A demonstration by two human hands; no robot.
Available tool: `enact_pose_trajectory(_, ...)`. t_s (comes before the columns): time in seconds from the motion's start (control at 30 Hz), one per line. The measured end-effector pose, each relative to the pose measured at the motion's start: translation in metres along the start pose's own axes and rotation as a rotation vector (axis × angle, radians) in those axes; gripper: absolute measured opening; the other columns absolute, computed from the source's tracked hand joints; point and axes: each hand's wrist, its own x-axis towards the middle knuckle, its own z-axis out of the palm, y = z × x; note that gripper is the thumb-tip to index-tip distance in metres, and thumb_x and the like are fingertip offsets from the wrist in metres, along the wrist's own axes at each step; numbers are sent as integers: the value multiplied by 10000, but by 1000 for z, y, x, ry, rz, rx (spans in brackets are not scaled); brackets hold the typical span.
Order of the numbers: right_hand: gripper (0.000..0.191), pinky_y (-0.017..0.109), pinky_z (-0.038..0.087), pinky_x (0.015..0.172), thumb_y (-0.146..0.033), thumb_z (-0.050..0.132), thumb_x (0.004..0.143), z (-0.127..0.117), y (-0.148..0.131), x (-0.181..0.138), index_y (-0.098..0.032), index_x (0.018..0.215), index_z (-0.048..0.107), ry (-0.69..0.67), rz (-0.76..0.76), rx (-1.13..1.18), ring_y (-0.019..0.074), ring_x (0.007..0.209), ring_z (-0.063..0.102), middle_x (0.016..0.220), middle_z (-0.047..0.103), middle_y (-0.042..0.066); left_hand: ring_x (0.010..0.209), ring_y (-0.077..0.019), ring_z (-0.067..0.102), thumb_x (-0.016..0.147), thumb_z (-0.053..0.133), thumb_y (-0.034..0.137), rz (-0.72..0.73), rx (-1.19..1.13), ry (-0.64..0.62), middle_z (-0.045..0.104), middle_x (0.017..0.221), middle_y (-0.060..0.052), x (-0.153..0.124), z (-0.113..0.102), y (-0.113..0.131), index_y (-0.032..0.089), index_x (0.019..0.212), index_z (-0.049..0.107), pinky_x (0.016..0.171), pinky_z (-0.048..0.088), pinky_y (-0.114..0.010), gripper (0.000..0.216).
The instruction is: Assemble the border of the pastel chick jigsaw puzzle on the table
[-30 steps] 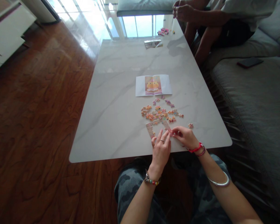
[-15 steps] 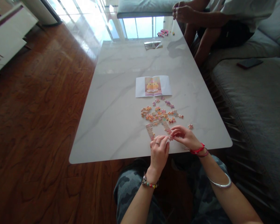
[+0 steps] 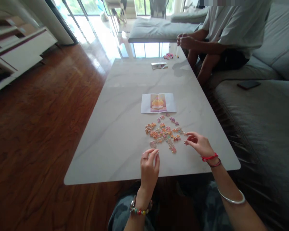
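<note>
My right hand [image 3: 199, 145] is right of the puzzle, pinching a small puzzle piece [image 3: 186, 142] between thumb and fingers; its index fingertip is close to the right end of the loose pieces. My left hand [image 3: 149, 165] is at the near left corner of the partly joined puzzle border [image 3: 171, 145], fingertips pressed together; whatever they hold, if anything, is hidden. The border has a top strip and two sides, the left one partly covered by my left hand. Beyond it, several loose puzzle pieces [image 3: 162, 131] lie in a cluster, mostly orange and pink, with some purple.
A creased picture sheet [image 3: 170, 102] with a yellow figure lies behind the pieces. Farther off are a silvery packet [image 3: 159, 65] and a pink pile [image 3: 168, 56]. A person [image 3: 236, 35] sits on the sofa at right, hands together; a phone [image 3: 249, 84] lies on the sofa.
My hands have moved apart from the piece they met over: the left to the left, the right to the right. The view has tilted up, showing more of the room.
</note>
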Motion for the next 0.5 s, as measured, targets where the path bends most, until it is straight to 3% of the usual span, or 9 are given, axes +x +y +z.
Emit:
enact_pose_trajectory(0.13,201,245,454,562,-108,548,623,-2,-5,28,-182,799,610,-17,-96,-387,130,568,580,604,608,-8,929,-183,519,784,473,185,2,11,26,552,971,-64,48,-10,-10,193,955,560,841,430,-364,192)
enact_pose_trajectory(0.2,175,245,439,565,-102,533,632,-1,-12,38,-175,768,615,14,-146,-467,134,578,572,617,613,5,923,-187,524,779,472,181,19,29,36,556,965,-65,72,-13,-15,190,938,564,840,430,-368,184)
enact_pose_trajectory(0.3,149,239,432,571,-128,519,670,-9,-20,49,-184,770,613,57,-188,-440,126,578,570,621,618,0,892,-188,535,768,479,186,21,56,48,563,934,-64,97,-14,-21,183,905,574,822,438,-366,166)
enact_pose_trajectory(0.4,125,240,437,573,-175,538,684,-27,-20,53,-194,782,613,82,-156,-403,123,579,575,630,622,-9,895,-194,534,762,483,191,16,66,40,560,933,-64,103,-12,-23,180,898,578,829,432,-371,167)
enact_pose_trajectory(0.5,126,235,440,551,-201,562,672,-41,-10,44,-199,785,617,-19,-114,-388,116,564,571,657,624,-11,899,-189,533,765,481,198,7,57,13,559,939,-64,101,-9,-22,177,897,580,839,427,-364,167)
